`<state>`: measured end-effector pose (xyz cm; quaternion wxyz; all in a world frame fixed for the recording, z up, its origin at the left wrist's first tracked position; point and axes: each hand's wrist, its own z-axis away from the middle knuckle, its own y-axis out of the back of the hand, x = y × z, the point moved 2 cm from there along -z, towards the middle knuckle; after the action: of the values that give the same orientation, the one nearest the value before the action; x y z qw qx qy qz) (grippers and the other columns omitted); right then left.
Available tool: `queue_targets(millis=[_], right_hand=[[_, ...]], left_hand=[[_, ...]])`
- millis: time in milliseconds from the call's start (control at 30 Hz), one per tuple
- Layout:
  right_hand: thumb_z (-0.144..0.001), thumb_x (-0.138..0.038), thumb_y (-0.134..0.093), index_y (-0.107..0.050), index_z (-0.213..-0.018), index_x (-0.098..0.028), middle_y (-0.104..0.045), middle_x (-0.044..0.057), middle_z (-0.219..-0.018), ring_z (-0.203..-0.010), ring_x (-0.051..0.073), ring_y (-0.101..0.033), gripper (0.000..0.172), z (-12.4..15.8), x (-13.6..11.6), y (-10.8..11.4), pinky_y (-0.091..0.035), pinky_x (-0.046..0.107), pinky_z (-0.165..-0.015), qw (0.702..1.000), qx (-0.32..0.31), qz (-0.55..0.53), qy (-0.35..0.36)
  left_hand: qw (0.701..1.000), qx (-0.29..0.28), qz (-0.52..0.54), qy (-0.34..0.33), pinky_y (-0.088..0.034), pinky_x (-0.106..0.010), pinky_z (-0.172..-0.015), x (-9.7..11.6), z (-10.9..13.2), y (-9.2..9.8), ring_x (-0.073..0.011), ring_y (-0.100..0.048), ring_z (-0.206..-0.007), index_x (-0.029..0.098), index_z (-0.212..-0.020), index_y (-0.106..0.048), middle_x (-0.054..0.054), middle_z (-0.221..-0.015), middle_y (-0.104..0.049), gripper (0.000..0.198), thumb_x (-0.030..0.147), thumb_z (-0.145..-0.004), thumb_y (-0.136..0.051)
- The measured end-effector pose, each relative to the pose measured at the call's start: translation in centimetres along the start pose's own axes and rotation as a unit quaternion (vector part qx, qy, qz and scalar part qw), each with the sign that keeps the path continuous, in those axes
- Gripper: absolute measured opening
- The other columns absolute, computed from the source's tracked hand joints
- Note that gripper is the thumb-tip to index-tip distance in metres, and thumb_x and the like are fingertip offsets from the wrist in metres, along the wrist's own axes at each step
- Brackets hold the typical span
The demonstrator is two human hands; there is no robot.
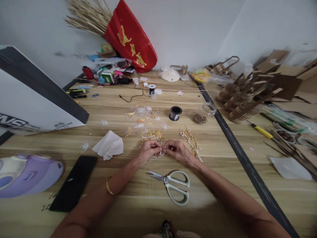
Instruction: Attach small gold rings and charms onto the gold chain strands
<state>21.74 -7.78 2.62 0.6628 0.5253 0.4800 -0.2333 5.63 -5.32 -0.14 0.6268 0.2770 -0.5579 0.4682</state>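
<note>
My left hand and my right hand meet fingertip to fingertip over the wooden table. Both are pinched on a small silvery beaded strand, whose details are too small to tell. Just beyond them spreads a heap of gold and silver beads. Gold and silver beaded chains lie to the right of my right hand. Nearer to me, scissors with pale handles rest partly spread, blades pointing left. A spool of wire stands behind the hands.
Left are a white tissue, a black phone, a purple bottle and a large box. A jar of beads, small woven baskets and a yellow-handled tool are at the right. A red bag leans behind.
</note>
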Motion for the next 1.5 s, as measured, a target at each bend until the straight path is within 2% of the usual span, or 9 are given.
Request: queue_targets(millis=[400, 967, 1200, 1333, 1500], right_hand=[[-0.083, -0.026, -0.058, -0.065, -0.080, -0.014, -0.064, 0.000, -0.069, -0.058, 0.009, -0.051, 0.014, -0.2, 0.6, 1.0, -0.036, 0.019, -0.053, 0.997, 0.012, 0.069, 0.021], [-0.083, -0.017, -0.059, -0.066, -0.080, -0.015, -0.062, 0.001, -0.072, -0.061, 0.009, -0.052, 0.007, 0.3, -1.1, 0.3, -0.038, 0.019, -0.057, 0.993, 0.002, 0.097, 0.065], [-0.084, -0.020, -0.059, -0.064, -0.081, -0.016, -0.062, 0.001, -0.074, -0.062, 0.009, -0.052, 0.007, 0.3, -0.4, 0.1, -0.038, 0.019, -0.058, 0.990, -0.003, 0.103, 0.093], [-0.083, -0.022, -0.059, -0.064, -0.080, -0.016, -0.063, 0.001, -0.074, -0.062, 0.009, -0.052, 0.008, 0.3, -0.4, 0.2, -0.038, 0.019, -0.059, 0.992, -0.008, 0.097, 0.084], [-0.085, -0.038, -0.058, -0.065, -0.080, -0.014, -0.061, 0.000, -0.069, -0.058, 0.009, -0.049, 0.025, 0.2, -0.3, 1.0, -0.035, 0.019, -0.052, 0.999, -0.024, 0.044, 0.022]], left_hand=[[1.000, 0.002, 0.004, 0.005, -0.044, -0.021, -0.053, -0.1, -0.1, 0.1, -0.0085, -0.055, -0.053, 0.010, -0.066, -0.063, -0.002, -0.061, -0.063, 0.022, 0.028, -0.060, -0.075], [1.000, 0.006, 0.025, 0.012, -0.043, -0.022, -0.051, -0.5, -0.2, 0.1, -0.0080, -0.053, -0.049, 0.011, -0.063, -0.063, 0.000, -0.056, -0.060, 0.022, 0.027, -0.057, -0.076], [0.999, 0.018, 0.026, 0.023, -0.042, -0.022, -0.050, -0.3, -0.2, 0.0, -0.0080, -0.052, -0.049, 0.011, -0.061, -0.061, 0.001, -0.055, -0.059, 0.021, 0.023, -0.054, -0.076], [0.999, 0.023, 0.030, 0.018, -0.043, -0.022, -0.051, -0.4, -0.2, 0.1, -0.0082, -0.053, -0.050, 0.011, -0.061, -0.061, 0.001, -0.056, -0.060, 0.021, 0.023, -0.053, -0.077], [1.000, 0.023, 0.019, 0.005, -0.043, -0.021, -0.052, -0.1, -0.1, 0.0, -0.0079, -0.053, -0.050, 0.011, -0.062, -0.060, 0.001, -0.055, -0.060, 0.021, 0.023, -0.055, -0.076]])
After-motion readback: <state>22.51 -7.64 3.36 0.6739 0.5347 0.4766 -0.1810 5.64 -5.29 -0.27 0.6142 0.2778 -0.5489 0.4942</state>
